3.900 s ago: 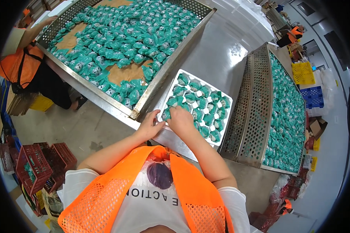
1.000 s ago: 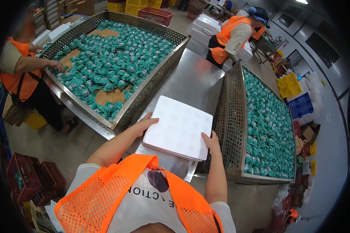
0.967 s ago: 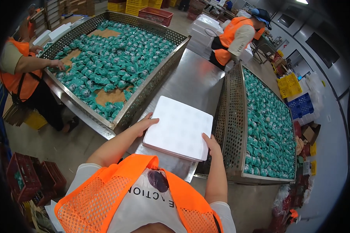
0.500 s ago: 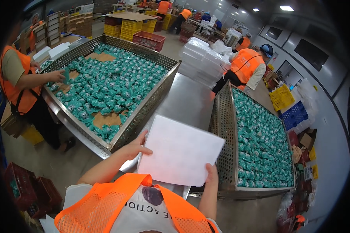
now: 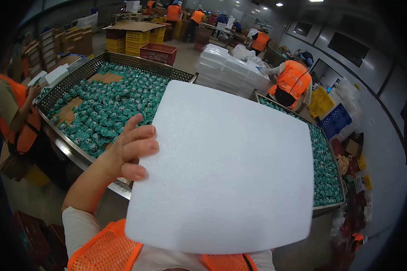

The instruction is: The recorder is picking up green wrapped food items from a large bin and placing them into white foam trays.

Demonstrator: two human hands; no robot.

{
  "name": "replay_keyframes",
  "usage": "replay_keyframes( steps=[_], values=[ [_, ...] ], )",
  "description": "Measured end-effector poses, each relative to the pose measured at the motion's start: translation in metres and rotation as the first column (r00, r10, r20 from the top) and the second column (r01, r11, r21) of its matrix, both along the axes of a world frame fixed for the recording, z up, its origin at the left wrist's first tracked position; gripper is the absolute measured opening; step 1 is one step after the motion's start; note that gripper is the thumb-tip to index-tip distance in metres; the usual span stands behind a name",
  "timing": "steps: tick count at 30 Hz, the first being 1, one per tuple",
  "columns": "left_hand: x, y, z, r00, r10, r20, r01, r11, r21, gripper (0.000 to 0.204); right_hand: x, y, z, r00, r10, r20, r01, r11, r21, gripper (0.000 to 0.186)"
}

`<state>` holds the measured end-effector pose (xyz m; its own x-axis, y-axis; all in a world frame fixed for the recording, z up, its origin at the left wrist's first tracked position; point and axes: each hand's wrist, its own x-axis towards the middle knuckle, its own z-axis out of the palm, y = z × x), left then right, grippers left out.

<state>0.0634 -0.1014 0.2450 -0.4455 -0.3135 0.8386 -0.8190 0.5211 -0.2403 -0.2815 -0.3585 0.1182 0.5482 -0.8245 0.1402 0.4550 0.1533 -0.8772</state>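
A white foam panel (image 5: pixel 230 171) with rounded corners is held up close in front of me and fills the middle of the view. Whether it is a flat sheet or one face of a box, I cannot tell. My left hand (image 5: pixel 133 153) grips its left edge, with the fingers bent against the rim. Behind the panel my right hand is hidden. Beyond my left hand stands a perforated metal tray (image 5: pixel 151 67) with many round items in green wrappers (image 5: pixel 122 97) and bits of brown paper showing beneath.
A second perforated bin of green-wrapped items (image 5: pixel 326 167) is at the right, partly covered by the panel. One co-worker (image 5: pixel 20 117) stands at the left, another (image 5: pixel 294 81) bends at the far right. White foam boxes (image 5: pixel 221 67) are stacked at the back, near a red crate (image 5: pixel 158 54).
The white foam panel has come up and closer, now covering the metal table and my right hand. The co-worker at the left has drawn a hand back from the tray.
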Motion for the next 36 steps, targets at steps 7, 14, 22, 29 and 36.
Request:
replay_keyframes(
  steps=[7,14,22,29,36],
  values=[
    [0.027,-0.004,-0.037,0.994,0.053,0.093,-0.072,0.975,0.211,0.047,0.026,0.045,-0.027,0.987,0.046,0.151,-0.075,0.978,0.192,0.085],
    [0.042,-0.017,-0.075,0.983,0.013,0.182,-0.095,0.889,0.448,0.035,0.039,0.113,-0.046,0.994,0.07,-0.089,-0.04,0.952,0.302,0.085],
    [0.031,-0.094,-0.122,0.043,0.848,-0.529,0.892,0.205,0.402,0.039,0.052,0.107,-0.088,0.968,-0.088,0.237,-0.013,0.919,0.394,0.066],
    [0.03,-0.176,-0.109,0.013,0.843,-0.537,0.89,0.235,0.39,0.048,0.08,-0.005,-0.101,0.975,-0.002,0.22,-0.075,0.937,0.341,0.073],
    [0.046,-0.22,-0.119,0.062,0.82,-0.568,0.469,0.479,0.742,0.082,0.15,-0.146,-0.162,1.0,0.012,0.016,-0.016,0.961,0.278,0.067]
  ],
)
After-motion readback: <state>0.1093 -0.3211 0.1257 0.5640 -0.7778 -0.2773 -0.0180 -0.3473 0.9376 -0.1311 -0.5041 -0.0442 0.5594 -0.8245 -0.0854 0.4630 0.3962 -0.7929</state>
